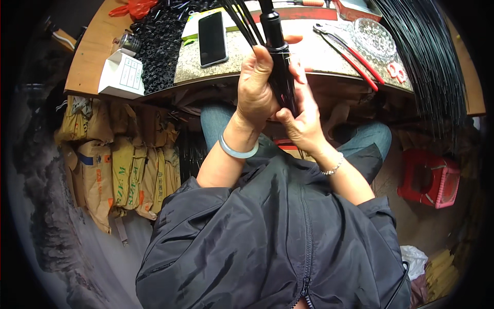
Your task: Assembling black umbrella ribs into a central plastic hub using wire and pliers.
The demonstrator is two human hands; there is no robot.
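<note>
Item in hand: we hold a black rod assembly (278,62) upright above the lap, left hand (257,90) wrapped shut around its shaft, right hand (303,116) pinching its lower end; thin black ribs (242,20) fan off its top. Judged step: binding ribs at the collar, calling for steady tension. Surroundings: stone-topped counter (319,54) with phone (212,38), red-handled pliers (355,56), glass dish (374,37); tan sacks (118,170) beneath, red stool (429,177).

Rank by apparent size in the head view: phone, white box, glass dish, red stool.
1. Red stool, largest.
2. White box and phone look about alike; not ranked.
3. Glass dish, slightly smaller, though fisheye bending near the rim makes this unsure.
</note>
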